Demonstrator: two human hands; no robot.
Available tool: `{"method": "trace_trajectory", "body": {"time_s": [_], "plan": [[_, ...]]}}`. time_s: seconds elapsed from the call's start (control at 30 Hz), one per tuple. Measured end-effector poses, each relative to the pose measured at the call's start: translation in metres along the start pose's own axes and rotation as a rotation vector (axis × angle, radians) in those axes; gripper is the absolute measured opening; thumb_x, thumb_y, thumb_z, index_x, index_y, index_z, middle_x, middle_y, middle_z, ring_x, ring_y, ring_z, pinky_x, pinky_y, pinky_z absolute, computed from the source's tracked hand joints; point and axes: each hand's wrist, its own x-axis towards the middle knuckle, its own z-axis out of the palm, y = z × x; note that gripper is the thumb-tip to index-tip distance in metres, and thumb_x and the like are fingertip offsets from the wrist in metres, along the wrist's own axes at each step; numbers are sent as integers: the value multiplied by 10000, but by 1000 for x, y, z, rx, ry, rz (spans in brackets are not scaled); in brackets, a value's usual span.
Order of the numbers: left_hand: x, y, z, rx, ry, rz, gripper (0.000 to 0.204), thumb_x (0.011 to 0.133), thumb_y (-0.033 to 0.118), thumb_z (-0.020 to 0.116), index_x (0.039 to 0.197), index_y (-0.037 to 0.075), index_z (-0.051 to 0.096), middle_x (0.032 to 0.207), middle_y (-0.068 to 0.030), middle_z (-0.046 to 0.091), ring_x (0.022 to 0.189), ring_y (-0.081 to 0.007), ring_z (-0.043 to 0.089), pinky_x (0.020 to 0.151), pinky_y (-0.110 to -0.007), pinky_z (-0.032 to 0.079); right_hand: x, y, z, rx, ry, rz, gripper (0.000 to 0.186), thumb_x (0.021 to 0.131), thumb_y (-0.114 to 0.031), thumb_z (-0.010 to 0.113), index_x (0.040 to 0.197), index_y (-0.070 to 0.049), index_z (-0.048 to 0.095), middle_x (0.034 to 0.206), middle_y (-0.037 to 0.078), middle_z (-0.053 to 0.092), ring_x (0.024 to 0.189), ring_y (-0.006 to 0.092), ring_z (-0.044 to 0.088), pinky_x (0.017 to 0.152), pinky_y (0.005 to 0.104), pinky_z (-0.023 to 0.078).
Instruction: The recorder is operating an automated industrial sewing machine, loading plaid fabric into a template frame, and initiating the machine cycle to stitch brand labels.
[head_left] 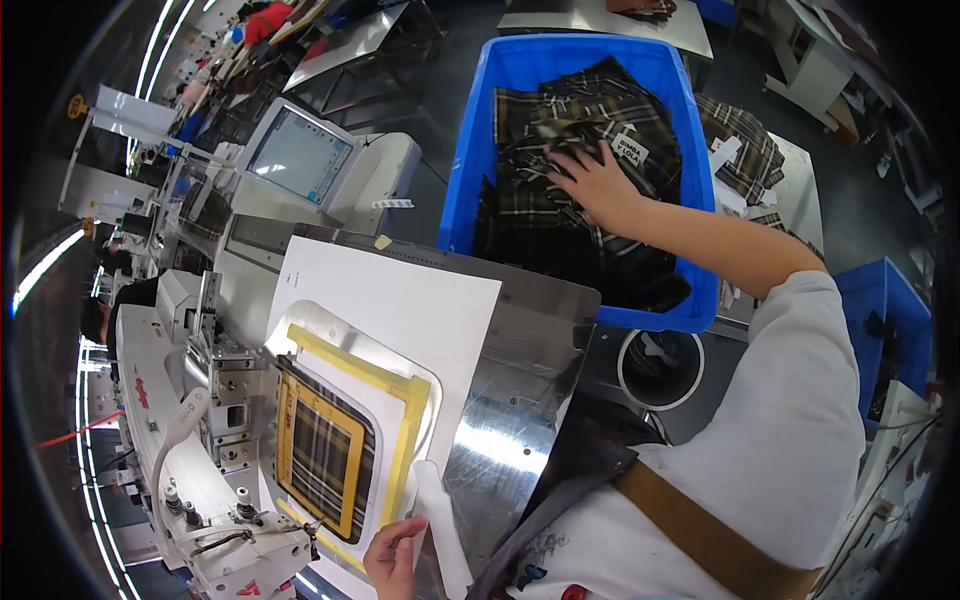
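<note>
My right hand (598,180) reaches into a large blue plastic bin (462,170) and lies flat, fingers spread, on a pile of dark plaid garments (560,120). My left hand (392,556) is at the lower edge of the view, fingers curled on a narrow white strip (438,515) beside a yellow-framed clamp (345,440). A piece of plaid fabric (322,455) lies inside that clamp, on a white template sheet (400,290) that rests on a shiny metal plate (520,400). The white sewing machine head (190,440) stands just left of the clamp.
A control screen (298,155) stands behind the machine. More plaid garments (745,150) lie on a table right of the bin. A round black bucket (660,368) sits below the bin, and a second blue bin (885,320) is at the far right.
</note>
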Motion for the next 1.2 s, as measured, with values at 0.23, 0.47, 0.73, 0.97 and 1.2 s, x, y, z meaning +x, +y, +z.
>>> {"method": "trace_trajectory", "body": {"time_s": [0.23, 0.47, 0.73, 0.97, 1.2], "plan": [[-2, -11, -1, -66, -23, 26, 203, 909, 60, 533, 1070, -45, 597, 1033, -151, 665, 943, -215, 640, 917, -346, 482, 34, 10, 28, 485, -431, 488, 861, 649, -335, 806, 1380, -104, 413, 1171, 186, 580, 1054, 327, 596, 846, 429, 508], [-9, -20, -3, -124, -7, 49, 202, 914, 83, 551, 1060, -49, 597, 1032, -157, 666, 942, -230, 643, 909, -352, 487, 34, 24, 35, 740, -330, 486, 549, 580, -247, 806, 1062, -20, 671, 1031, 197, 657, 966, 340, 633, 845, 398, 513], [-2, -14, -8, -91, -4, 59, 220, 911, 114, 580, 1056, -51, 603, 1021, -154, 669, 944, -225, 645, 898, -342, 483, 9, 71, -57, 1776, -277, 598, 439, 699, -66, 770, 1106, -15, 615, 977, 78, 666, 853, 161, 640, 789, 297, 510], [4, -10, -4, -105, -59, 55, 236, 904, 120, 597, 1067, -51, 604, 1028, -155, 667, 952, -229, 645, 906, -344, 479, 20, 118, -37, 1853, -325, 376, 447, 735, -116, 764, 1139, -11, 605, 1033, 91, 666, 898, 188, 643, 831, 338, 515], [-1, -13, -3, -65, -1, 44, 224, 904, 92, 564, 1070, -54, 603, 1030, -159, 667, 949, -228, 639, 908, -349, 479, 41, 140, 39, 1588, -490, 621, 476, 700, -95, 785, 1140, -25, 617, 1048, 96, 662, 915, 213, 637, 846, 361, 499]]}}
